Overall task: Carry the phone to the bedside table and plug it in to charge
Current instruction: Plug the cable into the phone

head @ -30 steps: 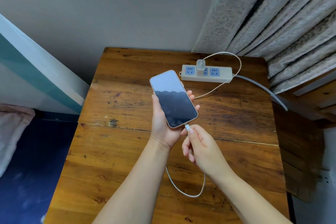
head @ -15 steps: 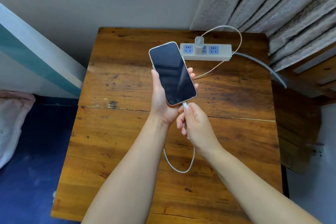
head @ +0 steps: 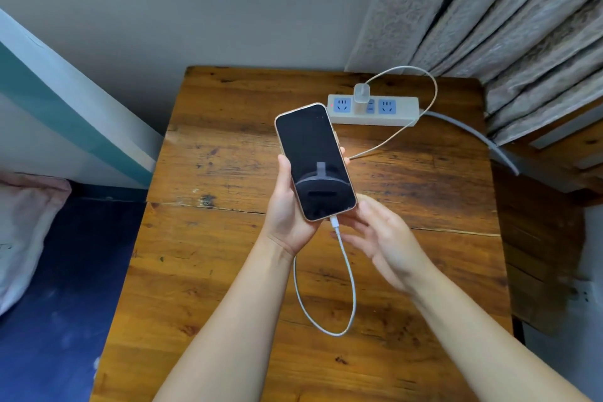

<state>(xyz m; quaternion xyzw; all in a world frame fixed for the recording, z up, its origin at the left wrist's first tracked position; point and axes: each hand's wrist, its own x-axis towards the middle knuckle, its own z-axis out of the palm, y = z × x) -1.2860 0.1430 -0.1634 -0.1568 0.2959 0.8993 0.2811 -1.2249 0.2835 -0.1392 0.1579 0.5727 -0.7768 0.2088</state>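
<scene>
A phone with a dark screen and gold rim is held above the wooden bedside table, gripped from the left side by my left hand. A white charging cable is plugged into the phone's bottom edge and loops down under my arms. The cable runs back to a white charger seated in a white power strip at the table's back. My right hand is just right of the connector, fingers spread, holding nothing.
A patterned grey curtain hangs at the back right, over the table's corner. The strip's grey cord runs off to the right. A bed with a dark blue sheet and a pink pillow lies to the left.
My right hand was pinching the cable's connector at the phone's bottom edge; it has let go and opened, and the connector now sits in the phone.
</scene>
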